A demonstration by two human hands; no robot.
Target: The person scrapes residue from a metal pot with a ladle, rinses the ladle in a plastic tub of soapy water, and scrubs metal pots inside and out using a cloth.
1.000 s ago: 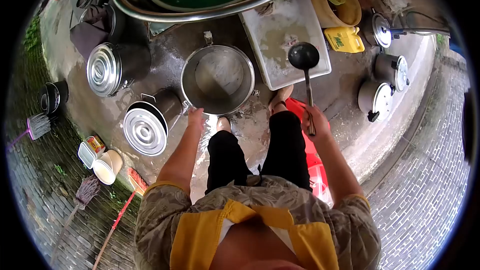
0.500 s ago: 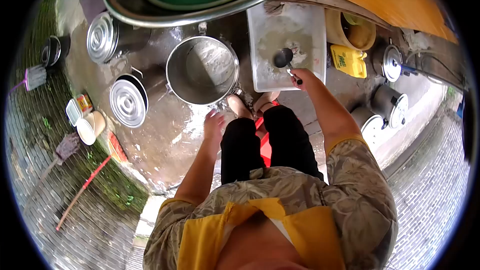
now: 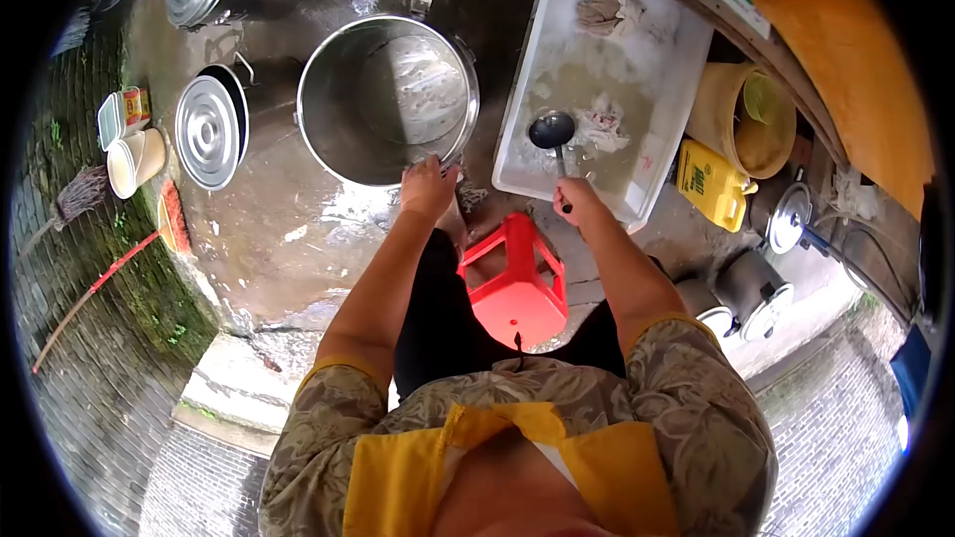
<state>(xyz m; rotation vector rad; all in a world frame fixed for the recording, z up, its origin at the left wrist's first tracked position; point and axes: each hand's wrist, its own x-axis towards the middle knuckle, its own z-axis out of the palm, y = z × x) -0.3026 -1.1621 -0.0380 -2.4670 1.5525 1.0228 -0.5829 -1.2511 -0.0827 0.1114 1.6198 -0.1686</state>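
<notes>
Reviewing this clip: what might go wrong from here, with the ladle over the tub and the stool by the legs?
The ladle, in the right hand, is over the tub near its edge, so liquid might drip outside. The left hand is at the near rim of the big pot; a hard pull might shift it on the wet floor. The red stool could trip a backward step.

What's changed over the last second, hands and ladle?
The right hand has moved the ladle leftward across the tub. The left hand came off the pot beside its left handle and is now at its near rim. Unchanged: right hand gripping the ladle; pot left of the tub.
</notes>
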